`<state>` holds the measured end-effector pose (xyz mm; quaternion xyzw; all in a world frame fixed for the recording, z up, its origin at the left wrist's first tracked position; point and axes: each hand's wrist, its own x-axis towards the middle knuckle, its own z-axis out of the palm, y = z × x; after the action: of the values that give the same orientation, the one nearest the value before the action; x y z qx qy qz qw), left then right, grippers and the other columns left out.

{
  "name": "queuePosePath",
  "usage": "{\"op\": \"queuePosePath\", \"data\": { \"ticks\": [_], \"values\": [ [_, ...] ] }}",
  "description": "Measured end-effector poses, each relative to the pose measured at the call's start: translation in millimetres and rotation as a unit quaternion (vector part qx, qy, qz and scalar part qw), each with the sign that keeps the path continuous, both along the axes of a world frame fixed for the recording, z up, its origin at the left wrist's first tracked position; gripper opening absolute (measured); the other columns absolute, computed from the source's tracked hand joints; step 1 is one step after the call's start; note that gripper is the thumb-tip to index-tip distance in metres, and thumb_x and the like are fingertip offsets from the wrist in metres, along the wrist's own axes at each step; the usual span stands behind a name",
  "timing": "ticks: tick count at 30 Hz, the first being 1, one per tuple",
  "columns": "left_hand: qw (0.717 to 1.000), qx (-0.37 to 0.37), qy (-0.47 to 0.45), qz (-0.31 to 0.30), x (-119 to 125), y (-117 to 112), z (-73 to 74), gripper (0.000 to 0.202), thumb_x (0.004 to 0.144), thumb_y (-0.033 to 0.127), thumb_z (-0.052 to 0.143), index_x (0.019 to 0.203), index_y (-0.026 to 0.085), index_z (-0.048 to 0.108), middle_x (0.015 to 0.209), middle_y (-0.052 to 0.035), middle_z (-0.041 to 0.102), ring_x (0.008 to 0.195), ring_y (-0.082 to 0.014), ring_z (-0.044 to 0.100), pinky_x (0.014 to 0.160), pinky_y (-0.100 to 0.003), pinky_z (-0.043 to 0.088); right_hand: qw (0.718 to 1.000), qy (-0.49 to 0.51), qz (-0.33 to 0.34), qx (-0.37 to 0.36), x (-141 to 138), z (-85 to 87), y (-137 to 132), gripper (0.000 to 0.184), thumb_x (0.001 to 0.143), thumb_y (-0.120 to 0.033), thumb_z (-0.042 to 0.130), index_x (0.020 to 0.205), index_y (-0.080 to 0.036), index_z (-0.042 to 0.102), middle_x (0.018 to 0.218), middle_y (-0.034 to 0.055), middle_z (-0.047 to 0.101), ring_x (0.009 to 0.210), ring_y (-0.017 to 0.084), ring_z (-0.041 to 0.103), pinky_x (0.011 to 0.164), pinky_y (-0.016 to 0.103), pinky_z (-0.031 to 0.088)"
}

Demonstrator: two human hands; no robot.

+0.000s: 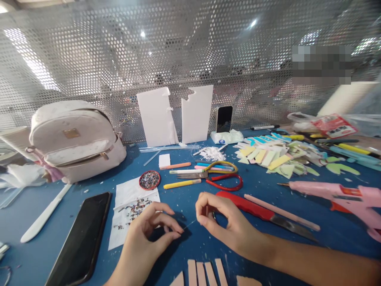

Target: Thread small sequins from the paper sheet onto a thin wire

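My left hand (150, 234) and my right hand (222, 220) hover low over the blue table (184, 202), both pinched. A very thin thread or wire (189, 225) runs between the two pinches. The left fingertips sit at the edge of a white paper sheet (131, 210) scattered with tiny coloured beads. A small round red dish of beads (149, 180) stands just beyond that sheet. A red-handled knife (258, 212) lies right behind my right hand.
A black phone (81, 238) lies at the left, a white backpack (74, 139) behind it. Scissors (214, 172), coloured sticks, cut paper pieces (276, 157) and a pink glue gun (342, 196) fill the right. White foam boards (175, 115) lean on a perforated metal screen.
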<state>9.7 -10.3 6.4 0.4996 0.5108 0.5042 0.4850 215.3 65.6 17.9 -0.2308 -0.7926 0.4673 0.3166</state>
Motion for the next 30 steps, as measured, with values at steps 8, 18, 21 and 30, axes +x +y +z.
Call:
{"op": "queuePosePath", "data": {
  "ticks": [8, 18, 21, 30],
  "values": [
    [1.000, -0.001, -0.006, 0.001, 0.4, -0.3, -0.4, 0.028, 0.075, 0.011, 0.069, 0.096, 0.024, 0.056, 0.073, 0.0047, 0.075, 0.073, -0.0126, 0.069, 0.076, -0.024, 0.051, 1.000, -0.005, -0.003, 0.008, 0.5, 2.5, -1.4, 0.012, 0.094, -0.021, 0.049, 0.083, -0.020, 0.051, 0.078, -0.0011, 0.051, 0.067, 0.012, 0.046, 0.060, 0.026, 0.038],
    [1.000, -0.001, -0.003, 0.004, 0.1, -0.3, 0.5, 0.028, 0.075, 0.012, 0.069, 0.097, 0.023, 0.056, 0.074, 0.0028, 0.076, 0.073, -0.0143, 0.069, 0.077, -0.027, 0.051, 1.000, -0.011, -0.005, 0.011, 0.7, 2.2, -1.7, 0.012, 0.094, -0.022, 0.048, 0.083, -0.020, 0.050, 0.077, -0.0014, 0.051, 0.065, 0.012, 0.045, 0.059, 0.026, 0.038],
    [1.000, -0.003, -0.002, 0.006, 0.2, -0.6, 1.2, 0.028, 0.075, 0.012, 0.069, 0.097, 0.023, 0.056, 0.074, 0.0030, 0.076, 0.074, -0.0143, 0.069, 0.077, -0.027, 0.051, 1.000, -0.011, -0.002, 0.008, 0.5, 1.8, -1.3, 0.013, 0.095, -0.023, 0.048, 0.082, -0.020, 0.050, 0.077, -0.0013, 0.051, 0.065, 0.012, 0.044, 0.059, 0.026, 0.038],
    [1.000, 0.001, -0.004, 0.009, 0.5, -0.6, 1.3, 0.028, 0.075, 0.012, 0.070, 0.096, 0.024, 0.057, 0.073, 0.0042, 0.076, 0.073, -0.0129, 0.069, 0.077, -0.024, 0.052, 1.000, -0.014, -0.003, 0.011, 0.7, 3.1, -2.1, 0.014, 0.095, -0.024, 0.047, 0.082, -0.020, 0.050, 0.077, -0.0009, 0.050, 0.064, 0.012, 0.044, 0.059, 0.026, 0.038]
  ]
}}
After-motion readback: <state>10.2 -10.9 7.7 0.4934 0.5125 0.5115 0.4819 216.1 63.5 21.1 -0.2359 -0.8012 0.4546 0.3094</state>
